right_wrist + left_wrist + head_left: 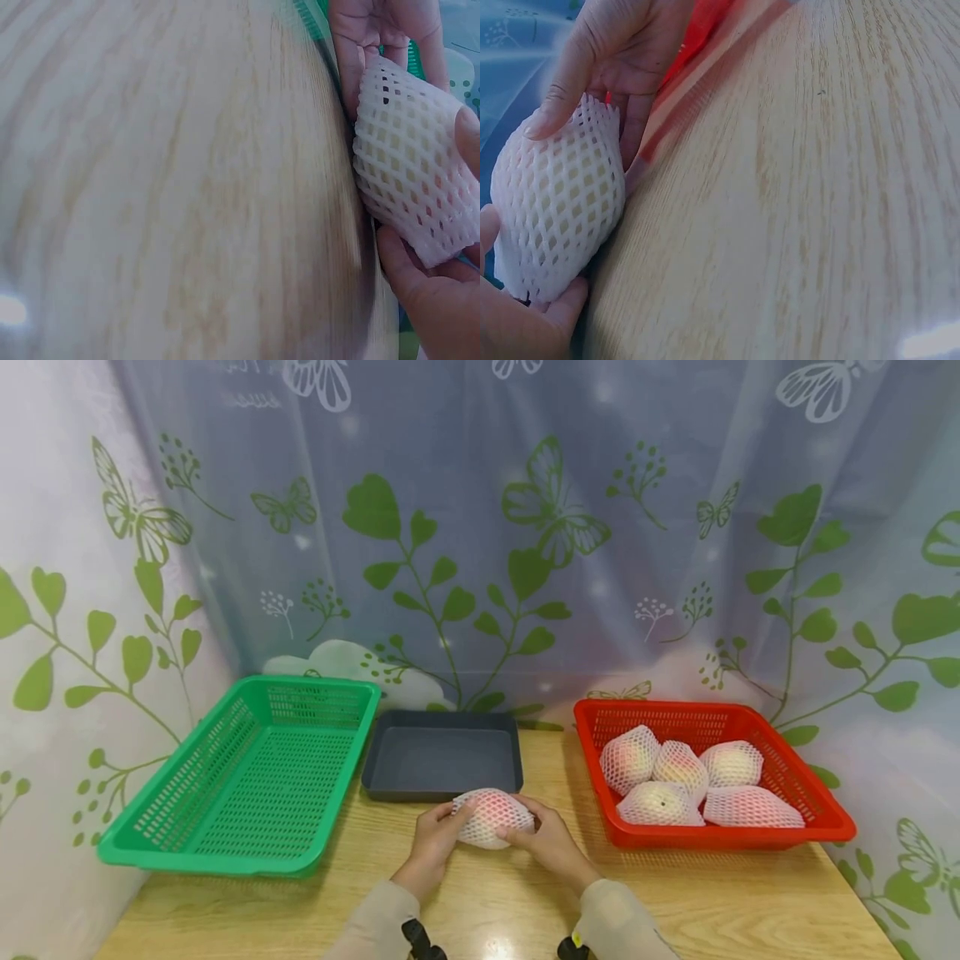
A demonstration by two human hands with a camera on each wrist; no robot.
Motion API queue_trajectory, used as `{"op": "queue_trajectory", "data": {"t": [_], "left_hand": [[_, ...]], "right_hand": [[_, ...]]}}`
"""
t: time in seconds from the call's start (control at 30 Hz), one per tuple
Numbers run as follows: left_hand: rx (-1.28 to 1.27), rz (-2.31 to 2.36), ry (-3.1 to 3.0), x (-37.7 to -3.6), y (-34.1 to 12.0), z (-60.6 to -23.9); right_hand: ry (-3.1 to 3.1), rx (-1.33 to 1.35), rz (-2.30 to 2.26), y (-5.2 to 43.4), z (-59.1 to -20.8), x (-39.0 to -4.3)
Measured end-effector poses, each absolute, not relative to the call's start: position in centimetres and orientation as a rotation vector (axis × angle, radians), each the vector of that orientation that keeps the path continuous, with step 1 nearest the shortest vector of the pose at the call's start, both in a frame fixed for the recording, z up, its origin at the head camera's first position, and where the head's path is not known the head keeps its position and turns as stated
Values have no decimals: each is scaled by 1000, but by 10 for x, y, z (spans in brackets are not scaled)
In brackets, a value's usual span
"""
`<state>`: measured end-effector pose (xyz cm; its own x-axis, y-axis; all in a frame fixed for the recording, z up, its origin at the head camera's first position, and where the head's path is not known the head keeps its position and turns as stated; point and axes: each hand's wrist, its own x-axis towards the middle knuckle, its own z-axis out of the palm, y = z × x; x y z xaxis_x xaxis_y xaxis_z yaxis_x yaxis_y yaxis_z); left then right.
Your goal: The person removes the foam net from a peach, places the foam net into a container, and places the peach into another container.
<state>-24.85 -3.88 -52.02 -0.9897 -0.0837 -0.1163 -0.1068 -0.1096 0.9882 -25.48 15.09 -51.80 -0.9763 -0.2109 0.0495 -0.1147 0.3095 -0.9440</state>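
A peach in a white foam net [491,818] is held between both hands, just in front of the dark tray [446,756]. My left hand [435,843] grips its left end, thumb on the near upper side. On the opposite end my right hand [553,843] grips it, thumb over the front. In the left wrist view the netted peach [559,199] shows pale yellow through the mesh. The right wrist view shows the net [412,157] covering the fruit, with fingers at both ends. Whether the peach touches the table is hard to tell.
At left stands a green perforated basket [318,827] with a bare bottom. A red basket [731,837] at right holds several netted peaches [678,768]. All stand on a wooden table [495,902], with a printed curtain [465,568] behind.
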Motion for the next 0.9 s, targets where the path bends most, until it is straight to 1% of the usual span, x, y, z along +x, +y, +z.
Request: {"op": "queue_trajectory", "data": {"t": [0.13, 0.3, 0.57, 0.9], "left_hand": [[-265, 2276, 2124, -248, -41, -518], [-271, 2268, 2169, -247, -46, -516], [-187, 2264, 2163, -251, -54, -507], [-152, 2224, 2241, -259, -66, -500]], "right_hand": [[2481, -277, -1758, 149, -511, -249], [2475, -255, -1749, 149, -515, -250], [2487, -313, -1797, 155, -511, -254], [2455, -344, -1856, 165, -487, -254]]}}
